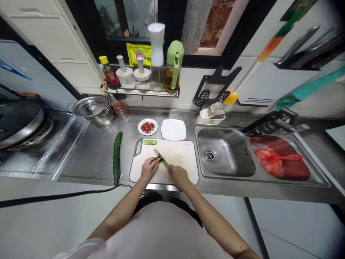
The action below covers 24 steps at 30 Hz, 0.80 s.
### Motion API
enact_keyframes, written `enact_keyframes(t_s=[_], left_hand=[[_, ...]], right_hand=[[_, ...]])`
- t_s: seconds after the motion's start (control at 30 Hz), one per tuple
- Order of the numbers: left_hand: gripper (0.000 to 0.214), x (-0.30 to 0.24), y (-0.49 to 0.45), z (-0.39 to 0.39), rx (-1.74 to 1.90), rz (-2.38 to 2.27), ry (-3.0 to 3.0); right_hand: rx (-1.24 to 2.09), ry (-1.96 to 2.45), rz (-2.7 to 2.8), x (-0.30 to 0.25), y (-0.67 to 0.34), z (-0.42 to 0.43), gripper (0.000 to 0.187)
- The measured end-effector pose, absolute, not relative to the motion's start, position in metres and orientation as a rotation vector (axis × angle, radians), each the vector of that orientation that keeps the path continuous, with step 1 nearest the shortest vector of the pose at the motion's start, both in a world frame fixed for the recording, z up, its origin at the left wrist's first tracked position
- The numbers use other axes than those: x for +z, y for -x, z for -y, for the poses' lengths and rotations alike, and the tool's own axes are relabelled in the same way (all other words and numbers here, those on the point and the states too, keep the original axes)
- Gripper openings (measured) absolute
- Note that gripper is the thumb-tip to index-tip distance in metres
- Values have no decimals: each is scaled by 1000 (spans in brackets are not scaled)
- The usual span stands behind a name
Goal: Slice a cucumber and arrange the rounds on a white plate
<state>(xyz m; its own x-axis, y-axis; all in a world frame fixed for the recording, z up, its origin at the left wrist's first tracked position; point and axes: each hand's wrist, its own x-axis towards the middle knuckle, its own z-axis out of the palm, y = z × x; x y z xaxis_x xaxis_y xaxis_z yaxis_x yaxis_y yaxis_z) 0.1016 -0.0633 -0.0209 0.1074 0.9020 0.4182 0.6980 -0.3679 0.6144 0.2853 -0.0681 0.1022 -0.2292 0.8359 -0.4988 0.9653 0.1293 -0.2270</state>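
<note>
My right hand point(178, 176) is wrapped round the handle of a kitchen knife point(164, 162), whose blade points up and left over a white cutting board point(188, 154). Close against the blade, my left hand point(150, 169) has its fingers drawn together at a small dark thing point(159, 158); what it is I cannot make out. Several round cucumber slices point(150, 142) lie in an overlapping row at the board's top left. To the left of the board, a whole cucumber point(116, 158) rests lengthwise on the steel counter.
Behind the board stand a plate of chopped red pieces point(148, 127) and a white square plate point(174, 129). A double sink point(226, 153) is to the right, with a red plastic bag point(269, 162). A lidded pot point(94, 109) stands left, below a condiment rack point(142, 92).
</note>
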Motion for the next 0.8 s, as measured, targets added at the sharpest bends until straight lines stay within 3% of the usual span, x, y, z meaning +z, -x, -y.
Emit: enact_keyframes(t_s=[0.8], left_hand=[[25, -22, -102, 63, 1125, -1577, -2112]], right_hand=[[-712, -1742, -2141, 98, -279, 69, 29]])
